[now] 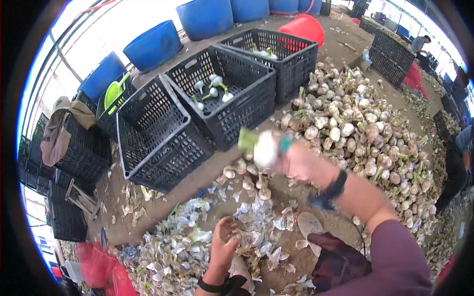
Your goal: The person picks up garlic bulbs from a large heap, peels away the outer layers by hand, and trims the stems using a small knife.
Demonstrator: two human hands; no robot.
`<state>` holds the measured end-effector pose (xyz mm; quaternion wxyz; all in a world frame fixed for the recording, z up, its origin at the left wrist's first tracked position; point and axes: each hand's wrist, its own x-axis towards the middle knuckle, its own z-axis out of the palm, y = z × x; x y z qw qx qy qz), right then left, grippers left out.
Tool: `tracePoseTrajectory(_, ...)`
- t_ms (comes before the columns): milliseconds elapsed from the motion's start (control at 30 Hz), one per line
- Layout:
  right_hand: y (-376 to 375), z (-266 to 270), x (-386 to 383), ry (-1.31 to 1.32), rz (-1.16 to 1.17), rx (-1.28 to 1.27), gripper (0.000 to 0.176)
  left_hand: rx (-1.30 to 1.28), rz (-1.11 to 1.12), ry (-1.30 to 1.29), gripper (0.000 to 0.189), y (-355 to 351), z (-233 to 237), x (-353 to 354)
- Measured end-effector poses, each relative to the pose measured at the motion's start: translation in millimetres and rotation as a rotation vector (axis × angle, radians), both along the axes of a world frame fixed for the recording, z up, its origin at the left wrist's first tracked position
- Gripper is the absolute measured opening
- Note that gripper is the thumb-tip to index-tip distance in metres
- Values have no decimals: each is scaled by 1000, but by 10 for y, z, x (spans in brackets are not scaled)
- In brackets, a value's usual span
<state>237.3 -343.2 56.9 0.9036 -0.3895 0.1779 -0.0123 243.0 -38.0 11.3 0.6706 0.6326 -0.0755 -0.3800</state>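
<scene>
A white garlic bulb with a short green stem is held in my right hand, stretched out in front of the middle crate; hand and bulb are blurred. Something teal shows at its fingers. My left hand is low in the centre above peeled skins, fingers curled and apart, holding nothing. Several cleaned bulbs lie inside the middle crate. To the right rises a large heap of garlic.
An empty black crate stands left of the middle one, another crate to its right. Blue tubs line the back beside a red bucket. Red net bags lie lower left. Another person sits far right.
</scene>
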Motion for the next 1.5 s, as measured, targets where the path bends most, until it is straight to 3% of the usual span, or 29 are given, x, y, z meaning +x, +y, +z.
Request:
tracePoseTrajectory(67,-493,505,272,-307,-205,-198,62,-19,-6,32,55,-12,-12,25)
tracePoseTrajectory(100,-710,610,454,-483,-250,-198,62,-26,-10,46,55,-20,-6,48)
tracePoseTrajectory(133,-886,547,595,-367,-300,-153,64,-34,-10,51,53,-25,-4,73)
tracePoseTrajectory(167,-901,373,688,-226,-284,-253,43,-20,-11,58,52,-9,11,87)
tracePoseTrajectory(267,-548,-524,637,-16,372,-1283,28,11,3,45,50,-10,-15,155)
tracePoseTrajectory(300,-286,-709,533,254,578,-1470,36,4,17,63,49,-4,-56,158)
tracePoseTrajectory(333,-283,-1693,476,137,554,-1831,44,3,28,83,48,6,-102,161)
tracePoseTrajectory(367,-34,-1650,339,359,630,-1787,50,8,34,102,48,25,-139,164)
tracePoseTrajectory(433,198,-2078,160,269,682,-1773,42,36,-6,104,48,24,-178,195)
tracePoseTrajectory(500,414,-2544,30,196,579,-1858,34,74,-12,130,49,34,-192,194)
tracePoseTrajectory(533,490,-2533,-11,227,551,-1768,32,67,-22,139,52,56,-257,206)
tracePoseTrajectory(633,619,-2139,-57,202,459,-1491,31,81,-2,127,57,90,-418,199)
tracePoseTrajectory(800,983,-886,-171,9,315,-883,26,13,-34,108,59,-52,-418,147)
tracePoseTrajectory(933,1234,-717,-318,78,160,-238,32,-51,54,-23,60,-102,-321,131)
tracePoseTrajectory(1033,1338,-548,-392,145,158,-121,40,-80,71,-137,67,-108,-238,31)
tracePoseTrajectory(1067,1346,-481,-432,137,194,-295,33,-47,88,-130,69,-111,-224,16)
tracePoseTrajectory(1167,1314,-551,-417,-95,169,-475,26,-4,15,-216,72,-118,-51,-53)
tracePoseTrajectory(1200,1219,-522,-458,-65,274,-540,20,-83,36,-239,73,-148,33,-104)
tracePoseTrajectory(1300,1224,-502,-537,-99,211,-376,23,-104,-12,-214,72,-111,-27,-127)
tracePoseTrajectory(1400,1318,-733,-608,-57,170,-470,27,-78,24,-178,66,-119,43,-208)
tracePoseTrajectory(1500,1323,-583,-584,-65,167,-550,27,-114,27,-180,64,-91,20,-191)
